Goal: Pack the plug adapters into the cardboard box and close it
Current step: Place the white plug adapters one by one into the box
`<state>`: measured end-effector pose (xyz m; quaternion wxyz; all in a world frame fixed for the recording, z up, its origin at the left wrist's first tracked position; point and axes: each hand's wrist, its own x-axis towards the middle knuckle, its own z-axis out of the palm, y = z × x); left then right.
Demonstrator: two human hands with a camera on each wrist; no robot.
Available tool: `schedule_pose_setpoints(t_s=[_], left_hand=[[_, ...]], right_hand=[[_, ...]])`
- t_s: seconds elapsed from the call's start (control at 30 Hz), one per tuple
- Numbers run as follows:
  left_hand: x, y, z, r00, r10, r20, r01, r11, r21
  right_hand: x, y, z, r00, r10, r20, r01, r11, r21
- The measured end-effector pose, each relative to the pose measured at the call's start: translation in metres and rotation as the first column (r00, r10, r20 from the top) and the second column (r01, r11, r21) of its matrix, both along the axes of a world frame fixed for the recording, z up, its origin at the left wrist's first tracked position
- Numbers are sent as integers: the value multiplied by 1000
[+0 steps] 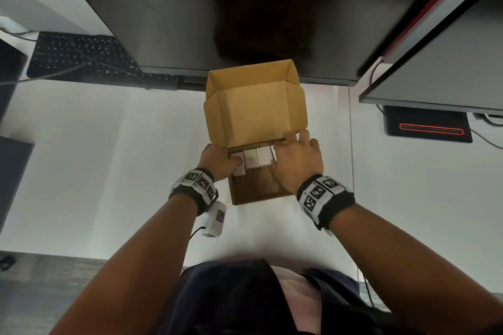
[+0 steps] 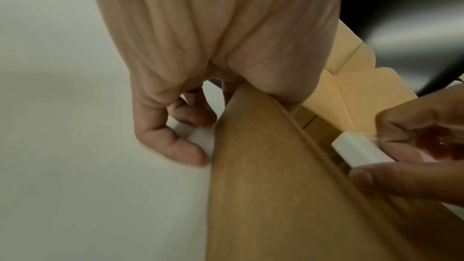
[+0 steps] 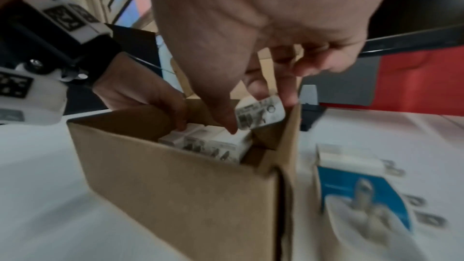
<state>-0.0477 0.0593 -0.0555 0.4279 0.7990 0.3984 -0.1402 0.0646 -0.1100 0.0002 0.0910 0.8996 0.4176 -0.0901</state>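
The cardboard box (image 1: pixel 261 190) stands on the white desk with its lid (image 1: pixel 255 114) raised at the back. A row of white plug adapters (image 1: pixel 250 158) lies inside along the back wall, prongs toward me. My left hand (image 1: pixel 217 160) grips the box's left wall (image 2: pixel 251 146), thumb inside and fingers (image 2: pixel 185 150) curled outside. My right hand (image 1: pixel 296 158) pinches another white plug adapter (image 3: pixel 261 114) with a printed label, just above the box's right end, beside the row (image 3: pixel 208 142). That held adapter (image 2: pixel 361 150) also shows in the left wrist view.
A large dark monitor (image 1: pixel 217 8) hangs over the box's back, a second screen (image 1: pixel 435 62) at right. A black keyboard (image 1: pixel 76 54) lies far left, a black device with a red strip (image 1: pixel 430 128) far right. Another white adapter (image 3: pixel 351 160) lies on blue packaging right of the box.
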Motion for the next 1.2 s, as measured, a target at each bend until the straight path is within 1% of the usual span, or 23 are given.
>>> schedule_pose_setpoints(t_s=[0.07, 0.17, 0.33, 0.43, 0.63, 0.67, 0.7, 0.73, 0.77, 0.8, 0.83, 0.87, 0.9, 0.93, 0.97, 1.03, 1.1, 1.2], left_hand=[[0, 0, 1, 1000, 9, 7, -9, 1000, 1], [0, 0, 0, 1000, -2, 15, 2, 1000, 14], [0, -1, 1, 999, -22, 30, 21, 999, 30], [-1, -1, 2, 999, -25, 35, 24, 999, 37], [-1, -2, 5, 999, -22, 36, 21, 999, 45], [-1, -2, 5, 999, -18, 33, 17, 999, 43], [-2, -3, 6, 1000, -13, 27, 12, 999, 39], [-1, -2, 6, 1000, -8, 22, 8, 999, 34], [-1, -2, 5, 1000, -3, 18, 2, 1000, 26], [-1, -2, 5, 1000, 3, 16, -4, 1000, 20], [-1, -2, 5, 1000, 8, 16, -9, 1000, 18], [-1, -2, 5, 1000, 11, 16, -11, 1000, 21], [-1, -2, 4, 1000, 10, 17, -11, 1000, 22], [-1, -2, 4, 1000, 9, 17, -9, 1000, 21], [-1, -2, 5, 1000, 11, 18, -11, 1000, 19], [-2, -2, 6, 1000, 18, 16, -18, 1000, 14], [-2, -2, 8, 1000, 20, 20, -20, 1000, 15], [-2, -4, 11, 999, 40, 24, -40, 999, 20]], right_hand=[[-1, 5, -2, 1000, -5, 5, 5, 999, -45], [-1, 2, -10, 1000, -2, -5, 2, 998, -69], [-2, -16, -19, 996, 61, -58, -62, 998, -11], [-5, -24, -18, 995, 93, -43, -93, 996, -4], [-11, -26, -11, 994, 108, -20, -109, 991, -82], [-10, -27, -11, 993, 110, -37, -113, 991, -68], [-8, -29, -11, 992, 110, -67, -111, 994, -21], [-5, -32, -12, 989, 100, -111, -93, 993, 68], [-1, -37, -13, 983, 74, -171, -42, 982, 184], [4, -43, -13, 970, 37, -240, 39, 951, 305], [10, -49, -12, 950, -17, -313, 152, 899, 412], [17, -56, -13, 923, -82, -376, 273, 829, 488], [24, -61, -14, 895, -157, -417, 376, 768, 518], [32, -65, -16, 875, -225, -429, 440, 740, 509], [41, -68, -19, 864, -276, -421, 466, 752, 465], [55, -70, -27, 856, -300, -420, 446, 840, 309], [63, -68, -34, 861, -240, -447, 367, 903, 222], [68, -62, -41, 877, -150, -457, 263, 945, 196]])
